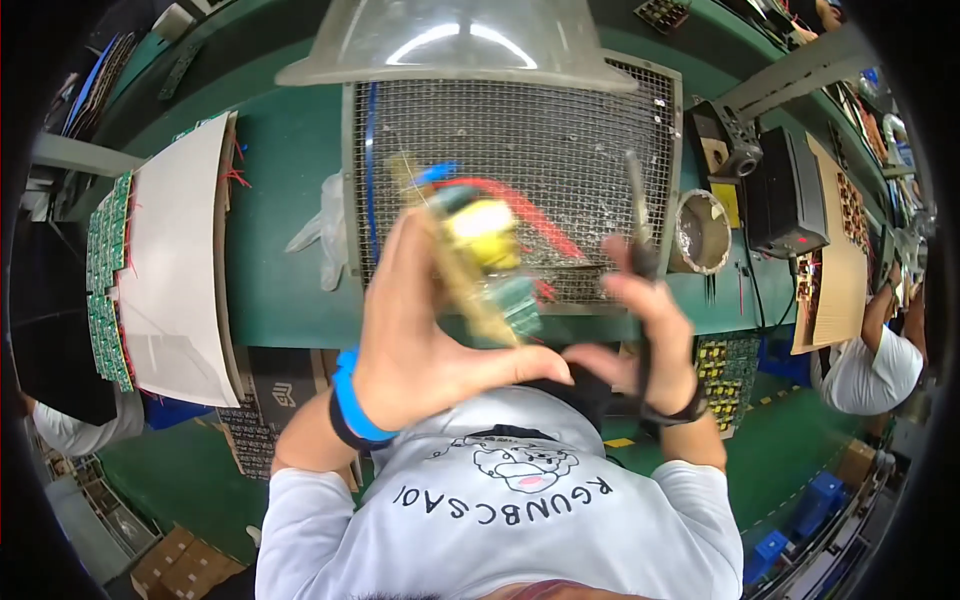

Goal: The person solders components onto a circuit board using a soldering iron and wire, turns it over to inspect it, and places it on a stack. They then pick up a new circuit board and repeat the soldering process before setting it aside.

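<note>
My left hand (410, 325), with a blue wrist strap (356, 398), grips a circuit board (458, 265) tilted on edge above the mesh. The board carries a bulky yellow component (484, 234), a blue part and red wires (525, 208); motion smears its details. To its right, my right hand (662, 335) is closed around a slim tool with a dark handle and bare metal tip, which looks like a soldering iron (640, 212). Its tip points away from me, apart from the board. Both thumbs come close together below the board.
A metal mesh tray (600, 130) lies beneath my hands, under a clear hood (455, 40). At right stand a round tub (702, 232), an iron stand (725, 150) and a black box (790, 190). A white sheet (180, 250) with green boards (108, 290) stands left, near a plastic bag (325, 230).
</note>
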{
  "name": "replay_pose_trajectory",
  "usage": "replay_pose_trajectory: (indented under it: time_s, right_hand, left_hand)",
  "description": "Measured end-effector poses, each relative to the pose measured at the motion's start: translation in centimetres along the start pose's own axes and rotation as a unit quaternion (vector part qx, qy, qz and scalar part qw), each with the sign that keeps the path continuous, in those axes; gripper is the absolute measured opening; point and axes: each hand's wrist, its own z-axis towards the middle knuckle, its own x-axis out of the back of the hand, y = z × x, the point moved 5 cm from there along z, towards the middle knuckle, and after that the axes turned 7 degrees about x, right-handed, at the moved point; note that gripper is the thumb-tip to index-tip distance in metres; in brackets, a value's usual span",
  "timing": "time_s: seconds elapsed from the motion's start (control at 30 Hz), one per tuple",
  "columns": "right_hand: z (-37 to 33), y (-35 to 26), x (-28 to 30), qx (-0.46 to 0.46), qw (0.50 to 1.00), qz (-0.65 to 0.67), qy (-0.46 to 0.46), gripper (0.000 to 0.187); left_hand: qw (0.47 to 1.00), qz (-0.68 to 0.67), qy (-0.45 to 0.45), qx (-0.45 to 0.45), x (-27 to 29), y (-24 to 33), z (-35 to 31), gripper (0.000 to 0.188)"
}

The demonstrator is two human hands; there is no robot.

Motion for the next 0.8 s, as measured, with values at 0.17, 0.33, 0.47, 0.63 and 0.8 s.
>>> replay_pose_trajectory:
  time_s: [0.17,0.33,0.47,0.63,0.8]
  right_hand:
    - [-3.2,0.3,-2.8,0.028,0.994,0.029,0.099,0.057]
    - [-2.6,2.8,-0.9,-0.073,0.971,0.097,0.208,0.06]
    - [-0.2,3.2,-0.1,-0.164,0.962,0.038,0.217,0.053]
    - [0.2,2.9,-0.5,-0.07,0.983,-0.025,0.169,0.049]
    - [-0.9,3.0,-1.1,-0.042,0.988,-0.058,0.139,0.047]
  left_hand:
    - [0.96,-0.276,-0.02,0.029,-3.5,-2.6,-0.8,0.098]
    - [0.91,-0.37,0.187,0.006,-1.2,-3.7,-0.6,0.092]
    - [0.977,-0.013,0.212,0.009,0.8,-5.3,-0.2,0.067]
    - [0.966,0.149,0.208,0.04,0.8,-4.8,-0.3,0.055]
    - [0.963,0.185,0.196,0.021,0.5,-5.2,-1.3,0.057]
